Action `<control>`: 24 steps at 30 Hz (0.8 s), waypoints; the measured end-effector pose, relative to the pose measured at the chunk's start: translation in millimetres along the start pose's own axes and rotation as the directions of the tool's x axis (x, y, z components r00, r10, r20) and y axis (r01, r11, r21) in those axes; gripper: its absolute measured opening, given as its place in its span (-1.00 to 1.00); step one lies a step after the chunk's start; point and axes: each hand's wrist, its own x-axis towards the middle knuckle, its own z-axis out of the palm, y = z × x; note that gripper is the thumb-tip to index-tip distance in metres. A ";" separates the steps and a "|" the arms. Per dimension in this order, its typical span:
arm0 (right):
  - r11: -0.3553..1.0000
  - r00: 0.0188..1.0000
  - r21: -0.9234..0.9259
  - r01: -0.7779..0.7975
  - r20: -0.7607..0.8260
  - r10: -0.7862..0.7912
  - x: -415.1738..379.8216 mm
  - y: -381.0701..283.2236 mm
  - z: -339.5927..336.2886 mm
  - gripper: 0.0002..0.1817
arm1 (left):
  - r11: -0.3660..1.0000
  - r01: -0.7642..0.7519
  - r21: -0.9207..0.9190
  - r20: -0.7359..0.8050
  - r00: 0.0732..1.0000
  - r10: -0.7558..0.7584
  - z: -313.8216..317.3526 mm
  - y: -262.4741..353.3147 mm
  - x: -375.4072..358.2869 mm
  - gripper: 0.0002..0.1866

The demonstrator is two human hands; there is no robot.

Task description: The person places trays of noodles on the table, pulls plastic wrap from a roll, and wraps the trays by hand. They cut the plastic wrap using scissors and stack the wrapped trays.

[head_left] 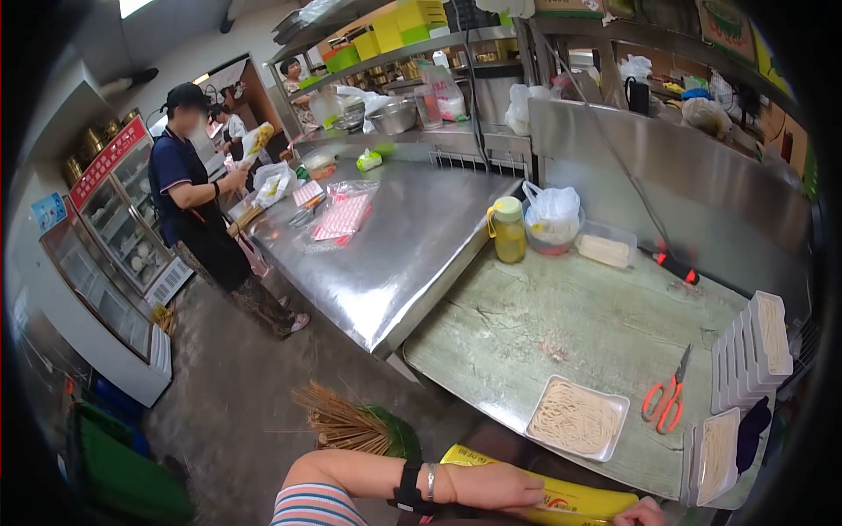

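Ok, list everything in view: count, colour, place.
Worktop: 1, pale green, right
Tray: 1, white, worktop's near edge
Strips: many, pale, in tray
Scissors: 1, orange-handled, beside tray
Tray stacks: 2, white, far right
Steel table: 1, silver, centre
Packs: at least 2, pink, steel table
Bottle: 1, greenish, beside steel table
Bag: 1, white, beside bottle
Container: 1, clear, beside bag
Tool: 1, black-red, near container
Stick bundle: 1, brown, lower centre
Bin: 1, green, lower left
Fridge: at least 1, white, left
Other people: 3, mixed clothing, upper left
Shelf goods: uncountable, mixed, top
Printed material: 1, yellow, bottom
Left hand: 1, bare, on printed material
Right hand: 1, bare, bottom edge
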 end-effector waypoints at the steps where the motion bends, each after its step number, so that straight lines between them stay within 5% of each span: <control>1: 1.000 1.000 0.007 -0.018 0.008 0.018 -0.5 -0.2 1.0 -0.92 | 0.992 -0.027 0.125 -0.061 0.998 0.035 2.9 -8.9 -3.7 -0.77; 4: 0.999 0.999 -0.005 -0.048 0.001 0.048 5.3 -5.8 1.1 -0.92 | 0.959 -0.052 0.279 -0.078 0.994 0.076 -23.2 -17.4 -19.1 -0.72; 8: 0.995 0.999 -0.092 -0.046 -0.009 0.045 12.4 -10.8 -0.1 -0.91 | 0.985 -0.093 0.142 -0.158 0.981 0.116 -25.8 -40.4 -36.8 -0.75; 14: 0.991 0.991 -0.030 -0.128 -0.033 0.127 13.2 -8.5 0.7 -0.90 | 0.998 -0.011 -0.063 -0.059 0.998 0.007 -25.1 -11.9 -39.3 -0.74; 21: 0.992 0.991 -0.010 -0.129 -0.018 0.129 19.4 -8.0 5.0 -0.90 | 0.972 -0.202 0.123 -0.042 0.977 0.209 -56.6 -44.6 -44.3 -0.77; 24: 0.989 0.989 0.019 -0.149 -0.010 0.149 19.0 2.8 3.2 -0.90 | 0.991 -0.092 0.098 -0.078 0.992 0.100 -39.6 -43.0 -45.9 -0.78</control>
